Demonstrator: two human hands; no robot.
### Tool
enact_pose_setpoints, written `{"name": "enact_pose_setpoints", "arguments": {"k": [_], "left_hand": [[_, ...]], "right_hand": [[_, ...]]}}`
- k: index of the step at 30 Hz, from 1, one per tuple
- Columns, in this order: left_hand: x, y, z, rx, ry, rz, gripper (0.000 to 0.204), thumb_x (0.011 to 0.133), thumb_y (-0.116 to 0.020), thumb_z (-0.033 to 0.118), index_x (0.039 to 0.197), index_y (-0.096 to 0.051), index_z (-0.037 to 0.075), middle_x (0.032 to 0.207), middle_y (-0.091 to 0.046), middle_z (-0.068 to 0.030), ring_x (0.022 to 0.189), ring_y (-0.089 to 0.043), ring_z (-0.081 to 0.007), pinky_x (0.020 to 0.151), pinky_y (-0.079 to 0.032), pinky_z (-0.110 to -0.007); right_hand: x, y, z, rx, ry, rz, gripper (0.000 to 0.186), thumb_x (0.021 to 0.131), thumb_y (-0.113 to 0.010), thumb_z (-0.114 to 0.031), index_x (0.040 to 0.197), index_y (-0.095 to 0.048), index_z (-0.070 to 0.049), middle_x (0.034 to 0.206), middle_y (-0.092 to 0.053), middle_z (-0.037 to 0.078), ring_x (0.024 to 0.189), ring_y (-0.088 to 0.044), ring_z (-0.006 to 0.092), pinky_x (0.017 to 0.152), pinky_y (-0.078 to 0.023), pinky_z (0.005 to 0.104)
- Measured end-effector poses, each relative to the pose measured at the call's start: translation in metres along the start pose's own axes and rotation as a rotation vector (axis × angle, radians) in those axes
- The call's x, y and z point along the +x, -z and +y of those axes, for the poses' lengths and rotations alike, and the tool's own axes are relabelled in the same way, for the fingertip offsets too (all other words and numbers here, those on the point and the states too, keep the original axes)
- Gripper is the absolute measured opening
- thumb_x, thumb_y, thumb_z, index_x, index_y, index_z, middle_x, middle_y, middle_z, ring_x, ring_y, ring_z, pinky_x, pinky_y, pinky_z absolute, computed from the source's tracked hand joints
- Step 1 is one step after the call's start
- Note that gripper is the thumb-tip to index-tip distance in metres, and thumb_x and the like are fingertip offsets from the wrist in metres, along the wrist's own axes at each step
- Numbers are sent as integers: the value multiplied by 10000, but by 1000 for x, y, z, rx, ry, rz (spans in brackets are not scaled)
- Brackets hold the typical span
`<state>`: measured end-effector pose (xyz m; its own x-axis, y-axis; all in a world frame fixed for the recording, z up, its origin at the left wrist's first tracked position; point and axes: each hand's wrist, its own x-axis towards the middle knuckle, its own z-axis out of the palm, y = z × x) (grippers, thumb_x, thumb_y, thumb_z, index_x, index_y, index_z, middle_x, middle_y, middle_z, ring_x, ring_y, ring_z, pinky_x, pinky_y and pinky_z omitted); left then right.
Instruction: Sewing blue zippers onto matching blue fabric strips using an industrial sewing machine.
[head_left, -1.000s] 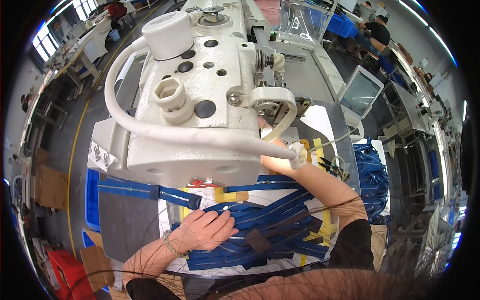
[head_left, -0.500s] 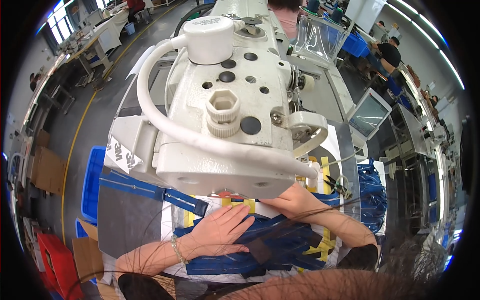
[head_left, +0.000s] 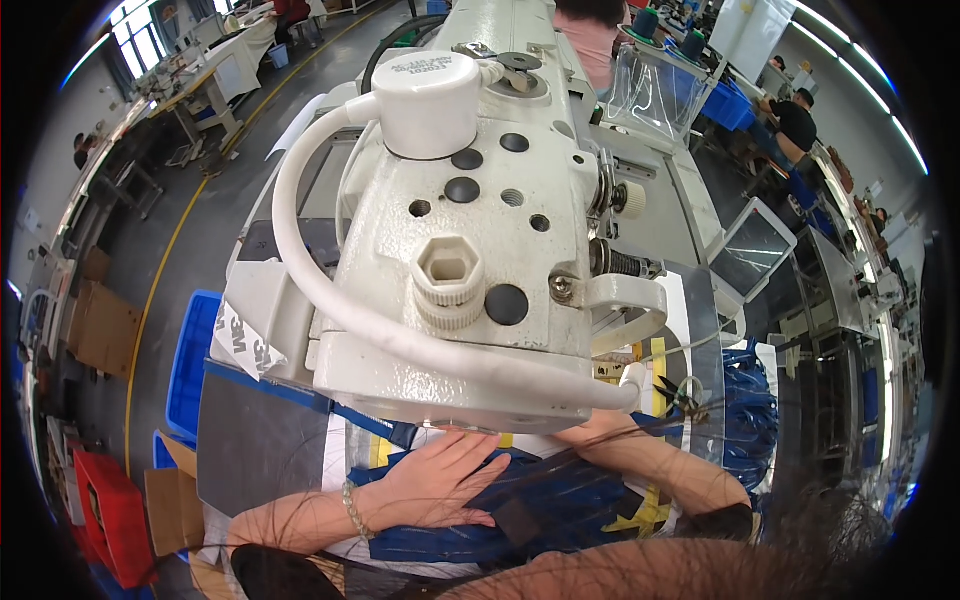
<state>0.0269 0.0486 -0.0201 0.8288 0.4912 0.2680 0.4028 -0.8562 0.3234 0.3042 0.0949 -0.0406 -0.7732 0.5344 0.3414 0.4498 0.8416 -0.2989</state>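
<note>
My left hand (head_left: 435, 483) lies flat with its fingers spread, over a pile of blue zipper strips (head_left: 430, 541). Its fingertips reach the front edge of a white sewing machine head (head_left: 400, 390). My right hand (head_left: 598, 428) reaches in from the right under the same head, which hides its fingers and whatever they touch. A blue zipper strip (head_left: 290, 393) runs in from the left toward the machine's needle area, itself out of sight. Yellow tape (head_left: 655, 515) marks the white work surface beside the pile.
Small thread snips (head_left: 682, 400) lie right of the machine head. A bundle of blue strips (head_left: 750, 400) hangs farther right, below a tilted screen (head_left: 755, 248). Blue bins (head_left: 193, 365), a red bin (head_left: 110, 515) and cardboard stand at left. Other people sit at work farther off.
The view has tilted, so the machine head appears lower and covers more of my right hand and the needle area. My left hand stays flat, in nearly the same place.
</note>
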Motion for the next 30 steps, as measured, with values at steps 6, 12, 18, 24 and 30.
{"name": "enact_pose_setpoints", "arguments": {"k": [6,12,18,24,30], "left_hand": [[-3,1,-2,36,-2,4,768,746,-637,562,1256,-494,5,1257,-499,-199,1102,-528,-323,963,-415,-401],[6,3,-2,25,-34,33,759,755,-630,557,1247,-498,-5,1194,-520,-181,1098,-527,-312,941,-427,-388],[1,4,2,46,-22,-7,770,753,-631,561,1250,-491,-9,1191,-517,-180,1096,-528,-309,934,-435,-394],[3,2,0,54,-48,-7,781,765,-610,581,1274,-479,3,1222,-511,-178,1101,-536,-317,912,-447,-405],[-3,-1,2,-20,0,-70,744,869,-472,566,1254,-503,-69,1314,-444,-266,1274,-380,-354,1078,-301,-403]], "right_hand": [[3,8,-11,-97,-48,-115,447,738,-551,13,1166,-609,-103,1169,-634,44,832,-658,231,655,-537,329],[7,23,-15,-130,-46,-70,374,753,-568,-12,1116,-624,-87,1197,-620,54,1043,-618,233,784,-528,333],[6,13,-14,-120,-26,-68,358,741,-578,-3,1089,-627,-76,1185,-625,51,1104,-594,236,852,-511,357],[7,23,-16,30,-76,-88,362,751,-573,-11,1102,-631,-78,1191,-619,53,1120,-587,237,896,-495,381],[11,19,-10,75,-52,-38,363,781,-571,-44,1136,-630,-89,1215,-604,48,1140,-570,237,926,-482,375]]}}
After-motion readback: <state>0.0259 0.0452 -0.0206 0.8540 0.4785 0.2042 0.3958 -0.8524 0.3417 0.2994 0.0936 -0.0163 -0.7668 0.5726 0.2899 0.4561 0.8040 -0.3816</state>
